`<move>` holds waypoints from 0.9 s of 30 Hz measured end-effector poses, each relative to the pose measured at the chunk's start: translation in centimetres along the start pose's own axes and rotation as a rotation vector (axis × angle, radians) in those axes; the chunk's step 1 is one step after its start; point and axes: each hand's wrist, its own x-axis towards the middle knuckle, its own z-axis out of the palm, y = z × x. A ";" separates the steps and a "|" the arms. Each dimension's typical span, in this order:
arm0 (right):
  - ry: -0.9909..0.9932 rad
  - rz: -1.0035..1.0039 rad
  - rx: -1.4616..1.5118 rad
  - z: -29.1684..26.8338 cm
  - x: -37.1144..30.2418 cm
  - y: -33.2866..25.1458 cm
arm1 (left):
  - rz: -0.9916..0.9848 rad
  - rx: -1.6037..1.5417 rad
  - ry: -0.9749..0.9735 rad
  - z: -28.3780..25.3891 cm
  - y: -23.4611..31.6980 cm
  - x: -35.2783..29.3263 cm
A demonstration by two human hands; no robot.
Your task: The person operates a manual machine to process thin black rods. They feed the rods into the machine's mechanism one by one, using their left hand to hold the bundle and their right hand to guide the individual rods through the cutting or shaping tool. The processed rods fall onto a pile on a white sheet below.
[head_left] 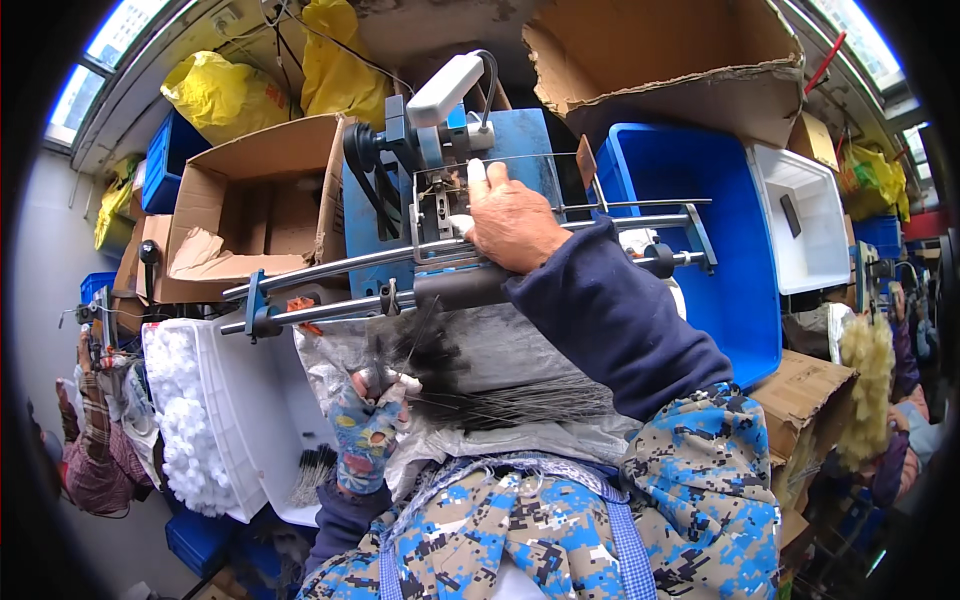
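Two hands, one blue machine, two metal rails. Right hand half curled at machine's head; cannot tell whether gripping. Left hand, gloved, fingers curled beside dark bristles; hold blurred, cannot tell. One wire bundle across lap sheet, right of left hand. Leftward: two white tubs, one with white tufts, one with short wires. Rightward: blue bin; white bin with one dark piece. Rails' right ends overlap blue bin's edge; gap between rails and left hand.
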 end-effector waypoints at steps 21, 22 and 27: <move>-0.089 -0.116 -0.142 -10.6 -8.5 4.6 | 0.044 -0.300 0.072 -2.9 -0.5 0.3; -0.178 -0.138 -0.016 -11.1 -10.5 4.0 | 0.027 -0.348 0.006 -2.6 -0.7 0.7; 0.020 -0.206 0.698 -4.0 -12.0 -2.6 | -0.125 -0.309 -0.305 1.9 0.6 1.3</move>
